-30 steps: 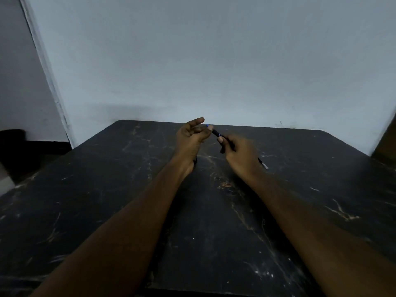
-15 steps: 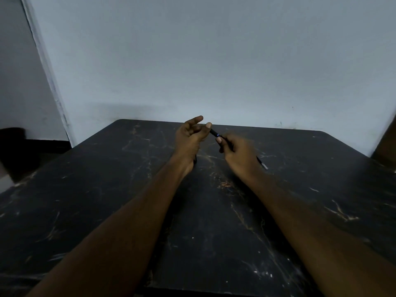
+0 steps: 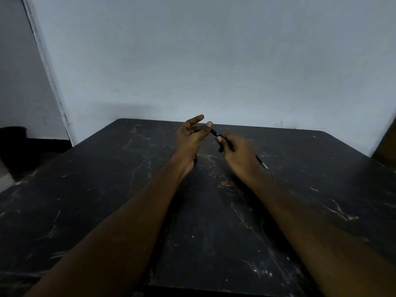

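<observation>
A thin dark pen [image 3: 214, 132] with a small blue band is held above the far middle of a black marble table [image 3: 107, 189]. My right hand [image 3: 240, 156] grips its barrel, fingers curled round it, and the pale rear tip sticks out behind the hand. My left hand [image 3: 190, 136] pinches the pen's front end between thumb and a finger; its index finger stays stretched out. Both forearms reach in from the near edge.
A plain pale wall [image 3: 214, 61] stands right behind the table's far edge. A dark object [image 3: 12, 138] sits on the floor to the left, beyond the table. A brown edge [image 3: 385, 146] shows at the far right.
My left thumb and finger have closed on the pen's front end and stayed there. Both hands have hardly shifted.
</observation>
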The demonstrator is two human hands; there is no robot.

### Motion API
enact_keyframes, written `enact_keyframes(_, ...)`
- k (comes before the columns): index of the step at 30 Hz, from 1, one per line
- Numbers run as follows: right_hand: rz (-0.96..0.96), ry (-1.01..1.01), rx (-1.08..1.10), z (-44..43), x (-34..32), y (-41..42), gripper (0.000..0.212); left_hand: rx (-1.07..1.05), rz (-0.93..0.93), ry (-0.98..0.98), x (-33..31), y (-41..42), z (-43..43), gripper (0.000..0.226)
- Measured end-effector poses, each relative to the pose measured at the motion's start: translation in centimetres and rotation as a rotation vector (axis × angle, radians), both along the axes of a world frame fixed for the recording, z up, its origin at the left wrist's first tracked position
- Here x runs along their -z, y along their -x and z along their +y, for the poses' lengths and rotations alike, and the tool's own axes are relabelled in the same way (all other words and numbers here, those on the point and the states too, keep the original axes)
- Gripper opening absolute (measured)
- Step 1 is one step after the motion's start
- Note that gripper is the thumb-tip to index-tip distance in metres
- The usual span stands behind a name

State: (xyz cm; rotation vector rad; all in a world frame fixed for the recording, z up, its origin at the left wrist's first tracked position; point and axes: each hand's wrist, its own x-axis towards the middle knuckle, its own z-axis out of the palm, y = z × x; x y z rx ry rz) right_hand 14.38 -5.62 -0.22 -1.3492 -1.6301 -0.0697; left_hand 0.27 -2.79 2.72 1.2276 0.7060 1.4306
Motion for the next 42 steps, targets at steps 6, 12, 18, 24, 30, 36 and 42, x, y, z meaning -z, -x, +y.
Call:
enact_keyframes(6, -0.008, 0.009, 0.005, -0.05, -0.08, 0.01, 0.031, 0.035, 0.06, 0.072, -0.14, -0.06, -0.08, 0.024)
enact_keyframes(12, 0.018, -0.002, -0.001, -0.08, -0.14, -0.09, 0.03, 0.106, 0.03, 0.044, -0.4, 0.36, 0.4, 0.027)
enact_keyframes(18, 0.012, -0.001, 0.0, -0.27, -0.25, 0.01, 0.029, 0.036, 0.043, 0.007, 0.02, 0.39, 0.53, 0.039)
enact_keyframes(24, -0.023, 0.032, -0.014, -0.23, -0.28, -0.02, 0.027, -0.026, 0.053, -0.005, 0.13, 0.09, 0.43, 0.03)
enact_keyframes(30, -0.031, 0.012, -0.028, 0.44, -0.01, -0.23, 0.02, -0.033, 0.08, -0.005, 0.08, 0.37, 0.39, 0.013)
enact_keyframes(36, -0.006, 0.035, -0.042, -0.09, -0.25, -0.03, 0.022, 0.07, 0.11, 0.048, -0.21, 0.78, 0.37, 0.015)
enact_keyframes(42, 0.031, 0.036, -0.03, -0.42, -0.38, 0.07, 0.022, 0.023, 0.129, 0.039, -0.26, 0.74, 0.25, 0.015)
